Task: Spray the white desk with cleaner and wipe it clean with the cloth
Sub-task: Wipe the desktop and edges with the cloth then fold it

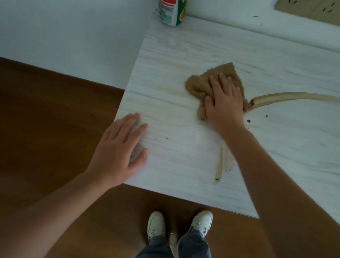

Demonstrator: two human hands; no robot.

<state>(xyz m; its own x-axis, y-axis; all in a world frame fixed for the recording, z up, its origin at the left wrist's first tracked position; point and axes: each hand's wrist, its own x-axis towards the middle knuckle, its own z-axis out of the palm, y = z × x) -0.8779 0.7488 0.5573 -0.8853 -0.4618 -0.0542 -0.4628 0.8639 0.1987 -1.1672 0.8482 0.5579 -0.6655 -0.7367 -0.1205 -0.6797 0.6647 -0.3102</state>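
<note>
one white desk (285, 57), one spray bottle (172, 1), right hand (226, 102) flat on one brown cloth (202, 85), left hand (119, 150) flat

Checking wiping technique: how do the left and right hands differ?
The right hand presses flat on the brown cloth mid-desk; the left hand rests on bare white desk at its near-left corner. The right hand sits beside the brown streak; the left hand lies away from it. Both are open, palms down.

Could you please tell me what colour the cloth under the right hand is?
Tan-brown; the cloth shows best in the head view.
</note>
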